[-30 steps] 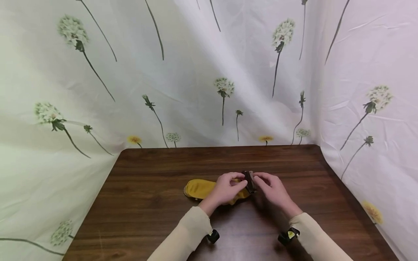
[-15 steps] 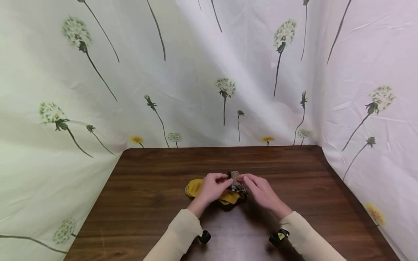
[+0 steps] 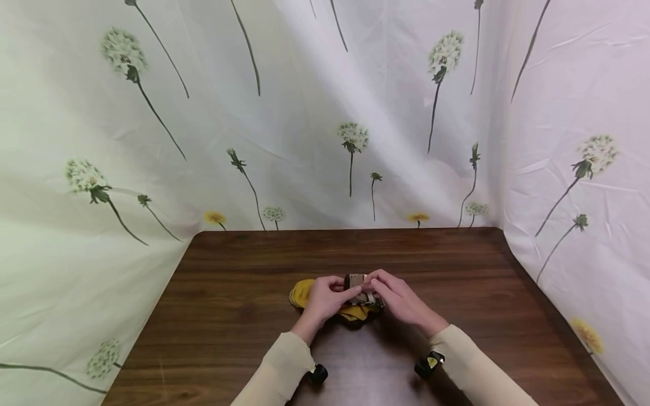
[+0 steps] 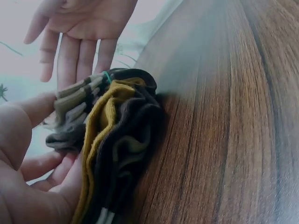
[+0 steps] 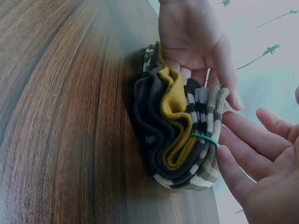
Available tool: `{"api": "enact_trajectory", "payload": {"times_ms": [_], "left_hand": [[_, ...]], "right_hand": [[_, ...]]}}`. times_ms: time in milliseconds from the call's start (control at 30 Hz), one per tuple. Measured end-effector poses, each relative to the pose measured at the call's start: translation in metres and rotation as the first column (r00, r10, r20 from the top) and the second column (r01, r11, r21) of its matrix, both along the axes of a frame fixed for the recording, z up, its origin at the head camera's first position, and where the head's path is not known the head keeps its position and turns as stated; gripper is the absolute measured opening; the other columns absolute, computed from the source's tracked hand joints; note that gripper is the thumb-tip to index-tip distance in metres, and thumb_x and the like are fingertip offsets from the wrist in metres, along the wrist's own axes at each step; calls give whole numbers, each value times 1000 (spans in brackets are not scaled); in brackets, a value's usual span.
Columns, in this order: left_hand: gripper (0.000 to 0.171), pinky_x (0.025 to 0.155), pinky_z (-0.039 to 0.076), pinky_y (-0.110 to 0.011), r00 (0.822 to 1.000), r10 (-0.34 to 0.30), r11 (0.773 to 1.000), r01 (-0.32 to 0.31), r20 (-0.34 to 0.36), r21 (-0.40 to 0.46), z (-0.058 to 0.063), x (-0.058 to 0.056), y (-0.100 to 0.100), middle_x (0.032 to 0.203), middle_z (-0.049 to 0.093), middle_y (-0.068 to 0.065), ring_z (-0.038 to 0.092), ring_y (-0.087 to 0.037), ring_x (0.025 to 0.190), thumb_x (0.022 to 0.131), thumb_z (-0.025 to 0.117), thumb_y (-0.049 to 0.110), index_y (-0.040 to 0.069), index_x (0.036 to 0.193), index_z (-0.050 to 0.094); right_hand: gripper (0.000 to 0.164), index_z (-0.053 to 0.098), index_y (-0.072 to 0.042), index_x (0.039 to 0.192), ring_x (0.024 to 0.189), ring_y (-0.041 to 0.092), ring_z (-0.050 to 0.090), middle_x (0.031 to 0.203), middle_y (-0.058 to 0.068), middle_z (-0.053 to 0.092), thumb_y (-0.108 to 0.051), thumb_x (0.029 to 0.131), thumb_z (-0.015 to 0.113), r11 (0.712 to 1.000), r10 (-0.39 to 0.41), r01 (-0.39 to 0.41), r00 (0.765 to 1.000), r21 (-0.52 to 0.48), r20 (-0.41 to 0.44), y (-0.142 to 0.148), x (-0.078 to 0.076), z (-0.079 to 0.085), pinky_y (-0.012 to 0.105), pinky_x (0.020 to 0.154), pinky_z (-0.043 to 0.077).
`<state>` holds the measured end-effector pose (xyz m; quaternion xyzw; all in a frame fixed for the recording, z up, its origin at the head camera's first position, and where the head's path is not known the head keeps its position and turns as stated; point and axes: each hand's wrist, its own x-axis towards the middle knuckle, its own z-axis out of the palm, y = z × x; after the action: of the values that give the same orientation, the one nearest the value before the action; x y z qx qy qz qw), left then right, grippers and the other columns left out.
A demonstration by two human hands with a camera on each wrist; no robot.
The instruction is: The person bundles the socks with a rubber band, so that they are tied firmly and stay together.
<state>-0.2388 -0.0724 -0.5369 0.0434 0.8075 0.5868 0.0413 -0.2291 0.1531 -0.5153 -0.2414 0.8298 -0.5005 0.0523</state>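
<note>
A bundle of socks (image 3: 302, 292), yellow, dark and striped, lies on the table between both hands. Its striped cuffs are folded over, and a thin green band (image 5: 205, 138) loops round the layers. My left hand (image 3: 323, 300) holds the folded cuffs between thumb and fingers, as the left wrist view shows from the side. From the other side, my right hand (image 3: 401, 299) touches the striped fold with nearly straight fingers (image 5: 233, 175). In the right wrist view, wavy yellow and dark layers of the socks show edge-on. Parts of the bundle are hidden behind my left hand in the head view.
The bundle lies on a dark brown wood-grain table (image 3: 244, 265). Behind and beside the table hangs a pale curtain (image 3: 304, 141) printed with dandelions. A small black device (image 3: 318, 375) sits at the left wrist, another black device (image 3: 429, 365) at the right.
Both hands have moved left. The striped end of the socks has tipped over leftward, so its lighter striped face now shows on top of the yellow part.
</note>
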Motion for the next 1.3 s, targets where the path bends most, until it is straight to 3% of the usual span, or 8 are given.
{"api": "enact_trajectory", "payload": {"times_ms": [133,267,400,533,700,1000,1167,1300], "left_hand": [[38,64,58,-28,999,42,997,-43,-31,-58,1,1,-2,91,79,-9,71,-12,73,83,91,34,1,100,80],[39,63,57,-27,998,63,995,-63,-6,-79,1,2,-4,88,79,-9,71,-12,71,82,91,33,0,99,80],[41,63,57,-28,997,57,998,-57,46,-9,-4,1,-7,91,79,-12,72,-14,70,84,91,28,-5,104,78],[41,64,58,-28,996,49,997,-53,71,49,-9,-1,-9,96,79,-17,72,-15,72,85,90,22,-9,108,76],[39,64,58,-28,996,45,995,-51,70,87,-14,-3,-10,97,79,-18,73,-15,73,84,90,19,-9,107,75],[39,65,59,-28,994,45,994,-54,98,92,-15,-4,-10,97,79,-15,72,-14,76,85,90,19,-7,109,75],[36,64,59,-28,994,47,997,-53,103,58,-13,-5,-10,96,79,-13,71,-14,75,84,90,19,-5,107,76],[34,64,58,-28,995,38,998,-42,93,41,-13,-4,-10,94,79,-13,71,-13,75,84,90,19,-5,105,76]], "right_hand": [[22,66,-16,121,113,19,69,121,2,74,-28,114,49,999,-6,7,1000,37,-27,0,-1,1,35,94,56],[18,71,-9,120,110,19,70,119,4,73,-8,103,66,990,10,29,962,137,-274,5,-8,-3,39,91,58],[28,76,-8,117,110,21,69,120,6,71,5,92,75,960,118,31,856,278,-503,14,-22,-11,41,89,60],[28,79,-12,116,110,21,68,122,8,69,3,93,75,919,268,-30,779,394,-567,17,-33,-14,37,88,59],[18,80,-10,104,104,21,67,114,9,70,2,90,78,886,392,-70,640,457,-661,18,-44,-15,36,86,58],[16,59,-11,74,89,14,56,91,0,60,1,67,67,818,572,-256,449,514,-687,23,-45,-10,28,80,52],[29,46,-16,67,76,11,49,76,-7,46,-8,61,73,736,675,-335,418,588,-607,25,-43,-6,25,70,47],[33,43,-16,63,65,6,42,68,-9,40,-8,69,74,722,690,-395,473,569,-548,26,-39,-7,18,61,41]]}}
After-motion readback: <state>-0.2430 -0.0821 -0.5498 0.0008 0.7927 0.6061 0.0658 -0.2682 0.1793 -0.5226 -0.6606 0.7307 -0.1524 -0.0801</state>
